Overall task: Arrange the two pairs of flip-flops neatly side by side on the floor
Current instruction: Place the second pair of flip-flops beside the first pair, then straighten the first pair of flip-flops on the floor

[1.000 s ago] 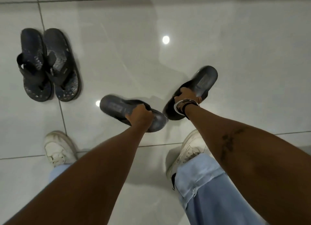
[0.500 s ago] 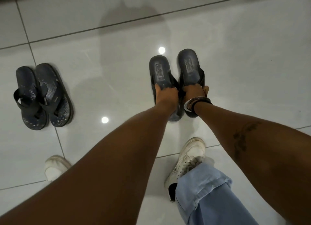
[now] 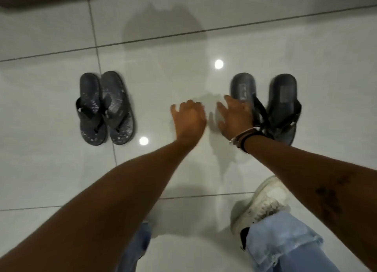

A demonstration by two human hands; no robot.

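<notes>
- The patterned pair of flip-flops [image 3: 105,108] lies at the left on the tiled floor [image 3: 51,180], both soles flat, sides touching, the right one set a little further forward than its mate.
- The left hand [image 3: 188,118] hangs over bare tile between the two pairs, fingers loosely spread, holding nothing.
- The right hand [image 3: 234,115], with bands at the wrist, is also spread and empty; its fingertips [image 3: 226,98] reach the inner edge of the plain pair's left sandal, though the blur keeps me from saying whether they touch it.
- The plain pair of flip-flops [image 3: 265,108] lies at the right, flat, both pointing the same way, with a narrow gap between the two at the far end; the hand and wrist hide whether the near ends meet.
- My judgement: each pair is already matched up, but the two pairs sit well apart, so the step in hand is closing that gap.
- To do it well, I would press flat on both plain sandals at once and slide them left as a unit, keeping their ends level with the patterned pair and parallel to the tile joint.
- The glossy tile should let the soles slide easily; an uneven push could twist one out of line.
- No containers are in view; a white shoe [image 3: 259,203] and denim legs show near the bottom edge.
</notes>
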